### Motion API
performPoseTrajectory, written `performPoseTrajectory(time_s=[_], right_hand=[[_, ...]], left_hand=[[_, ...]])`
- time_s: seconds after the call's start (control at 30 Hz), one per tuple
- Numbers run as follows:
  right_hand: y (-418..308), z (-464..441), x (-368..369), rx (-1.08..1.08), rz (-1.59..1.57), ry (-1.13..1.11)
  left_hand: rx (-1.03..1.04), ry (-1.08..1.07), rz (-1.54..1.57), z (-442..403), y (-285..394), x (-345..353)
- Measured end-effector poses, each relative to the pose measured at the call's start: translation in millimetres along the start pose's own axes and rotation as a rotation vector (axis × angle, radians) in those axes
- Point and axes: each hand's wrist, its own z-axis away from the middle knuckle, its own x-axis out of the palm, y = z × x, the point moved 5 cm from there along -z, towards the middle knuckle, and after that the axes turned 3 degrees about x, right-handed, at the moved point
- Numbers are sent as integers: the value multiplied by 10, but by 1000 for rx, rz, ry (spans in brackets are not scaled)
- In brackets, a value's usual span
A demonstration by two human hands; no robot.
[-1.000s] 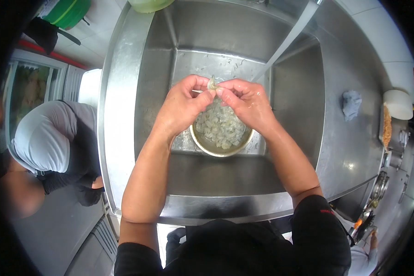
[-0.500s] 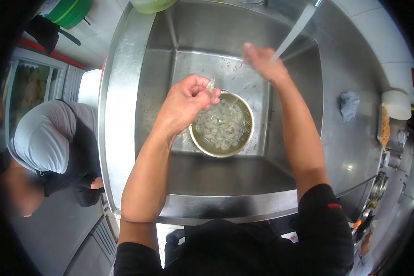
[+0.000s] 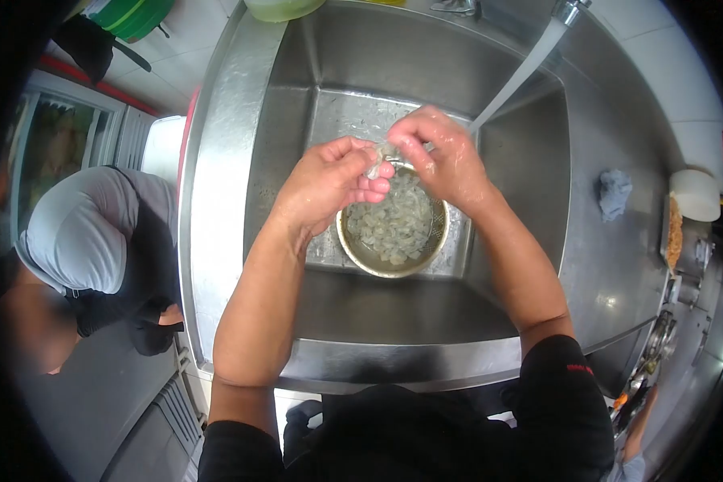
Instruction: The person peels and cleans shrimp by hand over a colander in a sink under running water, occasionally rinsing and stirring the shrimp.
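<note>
Over the steel sink (image 3: 410,305), my left hand (image 3: 329,178) pinches a small translucent grey shrimp (image 3: 376,163) between thumb and fingers. Close against it, my right hand (image 3: 448,161) has its thumb and forefinger pressed together at the shrimp's upper end; those fingertips hide what they grip. Below both hands stands a round metal colander (image 3: 391,273), holding many pale shrimp pieces (image 3: 390,229).
Water (image 3: 514,84) runs from the faucet (image 3: 569,11) into the sink's right side. A bluish cloth (image 3: 614,194) lies on the right ledge. A greenish bowl (image 3: 285,6) sits at the back left. Another person in grey (image 3: 80,233) bends at the left.
My right hand has come left and down from beside the water stream to the shrimp in my left hand. My left hand stays above the colander. The view has shifted slightly.
</note>
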Motion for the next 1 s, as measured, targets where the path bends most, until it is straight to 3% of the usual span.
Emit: performPoseTrajectory(time_s=[0.17,0.27,0.3,0.4,0.6,0.8,1.0], right_hand=[[616,16,-340,690,-131,264],[753,20,-381,597,275,9],[771,74,-283,298,374,48],[338,194,27,528,-393,-76],[-3,68,148,332,-314,-86],[76,88,150,486,-499,1],[329,-55,-179,561,-407,206]], left_hand=[[12,11,55,-11,23,11],[33,16,73,-5,9,13],[43,24,57,-3,8,1],[75,32,-10,-24,12,21],[164,54,-131,-70,-9,27],[174,59,-212,-43,-15,-37],[207,75,-153,-39,18,-36]])
